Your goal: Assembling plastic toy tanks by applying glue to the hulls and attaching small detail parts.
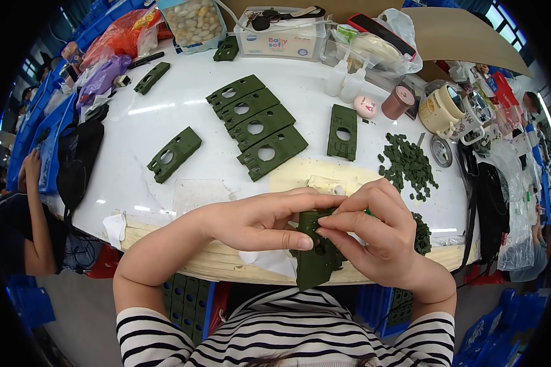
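Note:
My left hand (257,220) grips a dark green plastic model tank hull (314,269) at the table's near edge, thumb on one side and fingers behind. The hull is tilted, its lower end pointing toward me. My right hand (379,223) is closed in a pinch against the hull's upper part; whatever sits between its fingertips is too small to make out. A heap of small green plastic pieces (407,164) lies to the right of the hands. Another small pile of green pieces (421,235) shows partly behind my right wrist.
Four similar hulls (257,125) lie in a row mid-table. Single hulls lie left (174,154) and right (342,133). White squeeze bottles (351,82), a brown-pink spool (398,102) and a cream mug (441,110) stand at back right. A co-worker's arm (35,208) shows at far left.

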Motion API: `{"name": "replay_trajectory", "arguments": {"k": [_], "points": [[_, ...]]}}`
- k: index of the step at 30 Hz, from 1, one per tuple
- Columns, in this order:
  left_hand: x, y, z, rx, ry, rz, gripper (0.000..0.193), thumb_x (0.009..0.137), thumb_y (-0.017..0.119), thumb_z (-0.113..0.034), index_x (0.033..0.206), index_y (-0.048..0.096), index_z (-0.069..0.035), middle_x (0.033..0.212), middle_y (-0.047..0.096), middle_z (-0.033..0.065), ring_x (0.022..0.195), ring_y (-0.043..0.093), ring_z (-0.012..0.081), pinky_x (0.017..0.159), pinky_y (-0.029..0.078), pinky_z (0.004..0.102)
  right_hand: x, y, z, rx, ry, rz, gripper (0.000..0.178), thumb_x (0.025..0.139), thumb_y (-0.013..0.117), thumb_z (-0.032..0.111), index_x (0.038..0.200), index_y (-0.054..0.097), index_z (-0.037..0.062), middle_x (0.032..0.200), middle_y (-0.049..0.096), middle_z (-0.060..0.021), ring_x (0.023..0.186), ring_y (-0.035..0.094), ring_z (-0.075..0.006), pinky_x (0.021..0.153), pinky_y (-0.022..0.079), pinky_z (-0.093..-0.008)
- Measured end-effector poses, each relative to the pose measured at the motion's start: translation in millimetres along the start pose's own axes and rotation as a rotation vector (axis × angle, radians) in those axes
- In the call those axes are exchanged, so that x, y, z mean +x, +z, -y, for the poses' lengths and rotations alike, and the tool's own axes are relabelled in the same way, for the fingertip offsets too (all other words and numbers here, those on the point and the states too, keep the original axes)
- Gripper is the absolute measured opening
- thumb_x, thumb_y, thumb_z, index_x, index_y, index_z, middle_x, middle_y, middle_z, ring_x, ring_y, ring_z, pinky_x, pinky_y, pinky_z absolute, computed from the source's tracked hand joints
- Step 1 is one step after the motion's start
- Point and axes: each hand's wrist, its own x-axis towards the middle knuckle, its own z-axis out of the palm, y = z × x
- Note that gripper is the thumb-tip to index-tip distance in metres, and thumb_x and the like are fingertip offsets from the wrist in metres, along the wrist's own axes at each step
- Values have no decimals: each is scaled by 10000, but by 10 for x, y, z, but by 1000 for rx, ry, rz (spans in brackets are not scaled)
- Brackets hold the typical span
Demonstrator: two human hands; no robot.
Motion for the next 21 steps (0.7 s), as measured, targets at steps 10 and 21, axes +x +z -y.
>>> {"name": "replay_trajectory", "arguments": {"k": [10,21], "points": [[-5,-34,-29,-387,-46,78,754,907,568,-88,1493,94,-87,1272,415,109,1179,455,186,981,409,342,79,-179,5,166,84,41,327,654,793,98,938,643,38,812,577,-59,765,535,-233,656,438,-328],[-20,-21,-149,-376,-191,27,999,764,680,-233,1482,14,-32,1425,237,127,1159,457,260,932,445,386,88,-74,-87,397,31,357,618,626,842,209,1176,588,87,1143,500,-95,1042,479,-266,878,412,-372]]}}
